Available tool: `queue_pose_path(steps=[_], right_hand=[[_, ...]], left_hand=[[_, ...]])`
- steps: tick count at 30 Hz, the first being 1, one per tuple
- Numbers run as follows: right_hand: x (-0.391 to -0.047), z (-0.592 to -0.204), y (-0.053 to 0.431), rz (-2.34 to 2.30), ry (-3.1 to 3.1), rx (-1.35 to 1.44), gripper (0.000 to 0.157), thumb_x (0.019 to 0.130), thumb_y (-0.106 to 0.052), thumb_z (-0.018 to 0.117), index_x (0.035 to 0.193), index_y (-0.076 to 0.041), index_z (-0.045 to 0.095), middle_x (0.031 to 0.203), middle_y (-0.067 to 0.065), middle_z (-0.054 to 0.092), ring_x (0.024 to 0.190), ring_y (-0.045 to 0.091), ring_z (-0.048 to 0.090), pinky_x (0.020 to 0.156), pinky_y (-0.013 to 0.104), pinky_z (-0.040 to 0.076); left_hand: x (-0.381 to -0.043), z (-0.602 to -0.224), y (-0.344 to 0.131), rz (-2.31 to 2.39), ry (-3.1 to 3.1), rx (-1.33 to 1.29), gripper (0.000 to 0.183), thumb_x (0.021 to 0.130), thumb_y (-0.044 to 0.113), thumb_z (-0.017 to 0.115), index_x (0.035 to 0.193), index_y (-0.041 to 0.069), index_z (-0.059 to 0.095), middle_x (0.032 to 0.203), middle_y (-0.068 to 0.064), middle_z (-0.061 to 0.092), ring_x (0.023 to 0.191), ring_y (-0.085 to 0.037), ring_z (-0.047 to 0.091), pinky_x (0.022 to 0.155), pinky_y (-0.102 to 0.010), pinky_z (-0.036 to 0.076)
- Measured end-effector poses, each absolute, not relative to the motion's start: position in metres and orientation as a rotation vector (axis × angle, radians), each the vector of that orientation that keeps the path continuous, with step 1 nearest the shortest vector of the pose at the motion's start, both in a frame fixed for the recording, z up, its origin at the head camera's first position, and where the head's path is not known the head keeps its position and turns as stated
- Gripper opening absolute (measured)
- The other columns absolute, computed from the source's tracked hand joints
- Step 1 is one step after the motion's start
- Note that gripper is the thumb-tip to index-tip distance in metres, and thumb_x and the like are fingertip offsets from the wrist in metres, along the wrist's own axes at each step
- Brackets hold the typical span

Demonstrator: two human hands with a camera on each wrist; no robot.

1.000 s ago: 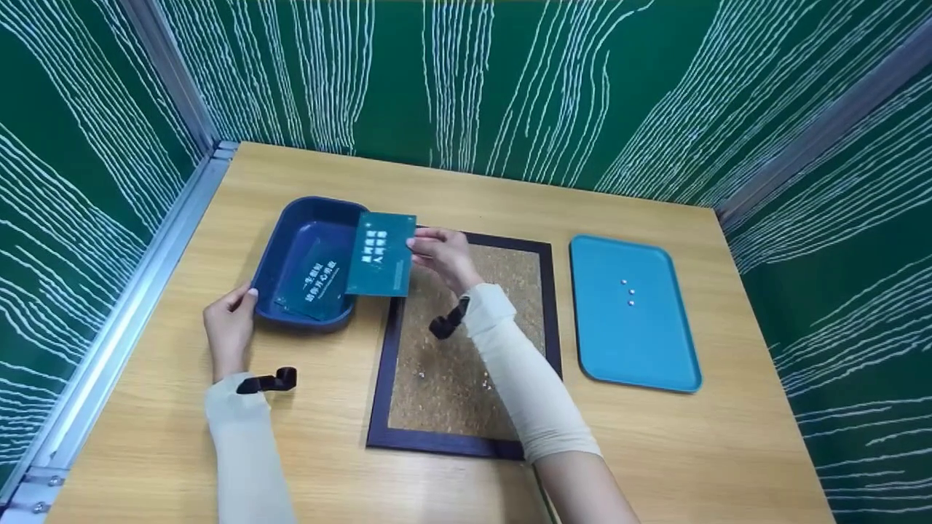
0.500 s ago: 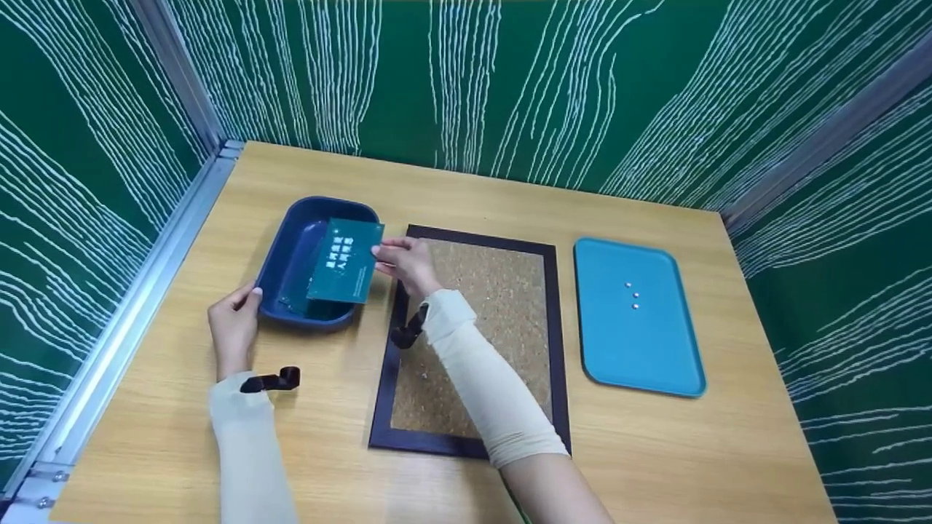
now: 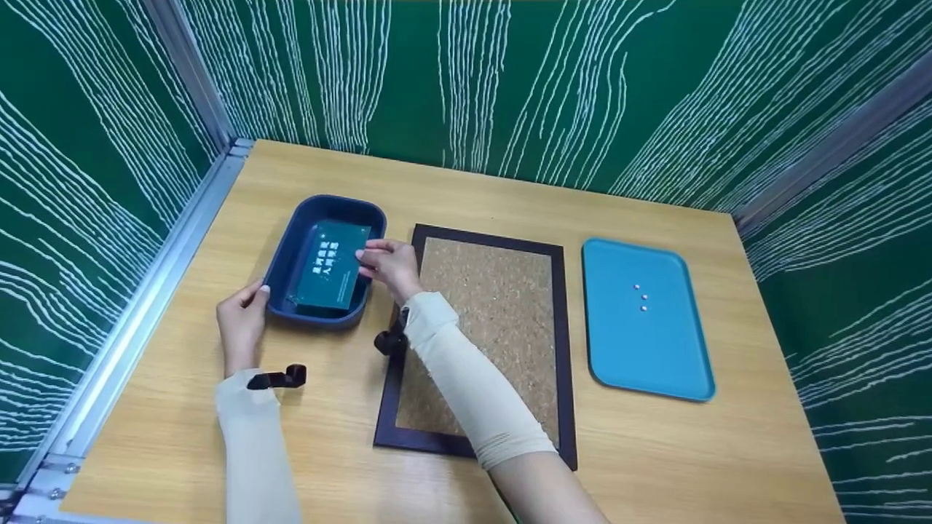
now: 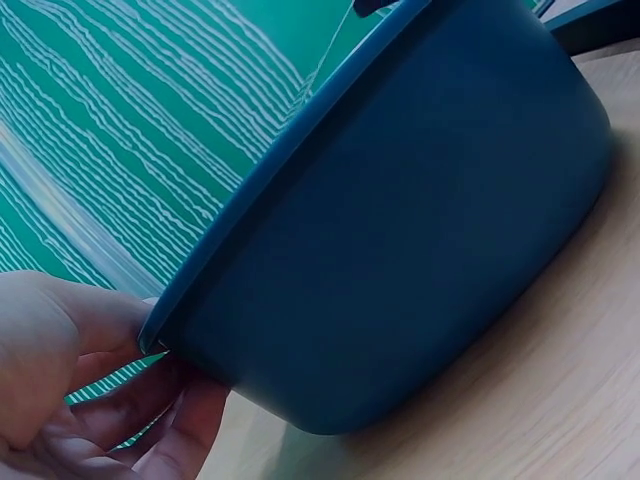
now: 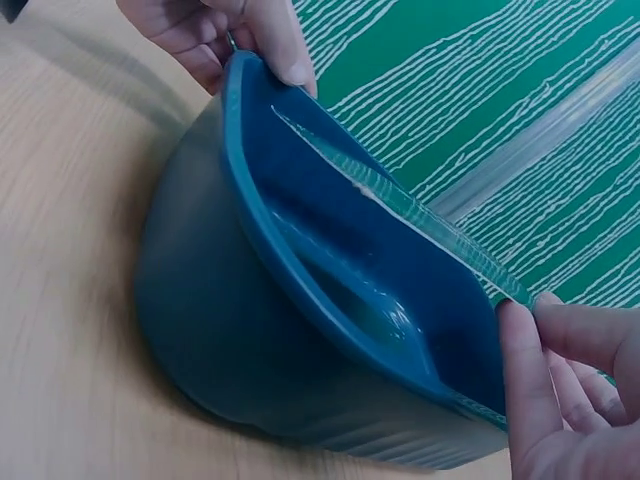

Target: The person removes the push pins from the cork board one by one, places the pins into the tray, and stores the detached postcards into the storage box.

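Note:
A dark blue plastic basin (image 3: 287, 244) stands at the left of the table. My left hand (image 3: 242, 316) pinches its near left rim, thumb on top and fingers below, as the left wrist view shows. Between thumb and fingers my right hand (image 3: 391, 268) pinches the right edge of a green card (image 3: 335, 269) with white printed characters. The card lies over the basin's opening; seen edge-on in the right wrist view, the card (image 5: 400, 205) is at the height of the rim. Whatever lies beneath it in the basin is mostly hidden.
Right of the basin lies a cork board (image 3: 488, 291) with a dark frame, partly under my right forearm. Farther right, a blue tray (image 3: 648, 349) carries 3 tiny pale pieces (image 3: 644, 297). Green panels with white lines (image 3: 546, 87) enclose the table.
My right hand has carried the card leftward, from beside the basin's right rim to over its opening. My left hand keeps hold of the rim.

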State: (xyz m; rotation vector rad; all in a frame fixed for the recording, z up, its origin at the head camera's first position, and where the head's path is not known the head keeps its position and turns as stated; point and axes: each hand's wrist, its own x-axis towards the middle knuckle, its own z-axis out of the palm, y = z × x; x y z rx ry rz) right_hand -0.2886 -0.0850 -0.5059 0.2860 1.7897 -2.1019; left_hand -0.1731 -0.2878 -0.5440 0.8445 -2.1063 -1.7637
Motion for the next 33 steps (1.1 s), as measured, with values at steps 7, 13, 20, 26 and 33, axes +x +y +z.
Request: queue_pose_path(steps=[7,13,20,26,33], right_hand=[[-0.287,-0.508,-0.084,-2.009,1.832,0.18,0.04,0.083,0.012,0.063,0.123,0.009,0.058,0.114,0.023,0.067,0.099,0.027,0.069,0.084,0.034,0.058],[-0.284,-0.509,-0.08,-1.974,1.803,0.145,0.037,0.083,0.012,0.065,0.119,0.012,0.059,0.105,0.022,0.07,0.083,0.02,0.07,0.079,0.031,0.059],[-0.282,-0.515,-0.069,-1.997,1.809,0.163,0.027,0.084,0.008,0.065,0.112,0.01,0.064,0.089,0.013,0.072,0.071,0.015,0.069,0.076,0.033,0.06],[-0.282,-0.511,-0.054,-2.0,1.872,0.09,0.024,0.092,-0.001,0.056,0.113,0.009,0.063,0.094,0.017,0.071,0.069,0.013,0.068,0.078,0.036,0.059],[-0.268,-0.5,-0.026,-1.897,2.128,-0.192,0.026,0.099,-0.014,0.051,0.114,0.004,0.064,0.103,0.022,0.07,0.08,0.014,0.069,0.082,0.036,0.058]], left_hand=[[-0.173,-0.544,-0.288,-1.786,-2.098,0.836,0.037,0.097,0.017,0.056,0.13,0.002,0.057,0.138,-0.014,0.053,0.136,-0.024,0.043,0.115,-0.031,0.032],[-0.174,-0.547,-0.289,-1.808,-2.088,0.85,0.037,0.097,0.018,0.055,0.131,0.002,0.056,0.14,-0.014,0.051,0.137,-0.023,0.042,0.115,-0.031,0.032],[-0.178,-0.55,-0.291,-1.724,-2.171,0.808,0.036,0.098,0.017,0.055,0.13,0.001,0.058,0.138,-0.015,0.053,0.135,-0.025,0.045,0.114,-0.032,0.034],[-0.179,-0.548,-0.297,-1.527,-2.369,0.732,0.037,0.101,0.016,0.048,0.133,-0.002,0.054,0.14,-0.02,0.05,0.136,-0.034,0.043,0.114,-0.041,0.033],[-0.169,-0.536,-0.3,-1.452,-2.646,0.622,0.052,0.106,0.026,0.026,0.15,-0.002,0.023,0.156,-0.022,0.023,0.145,-0.038,0.022,0.119,-0.047,0.021]])
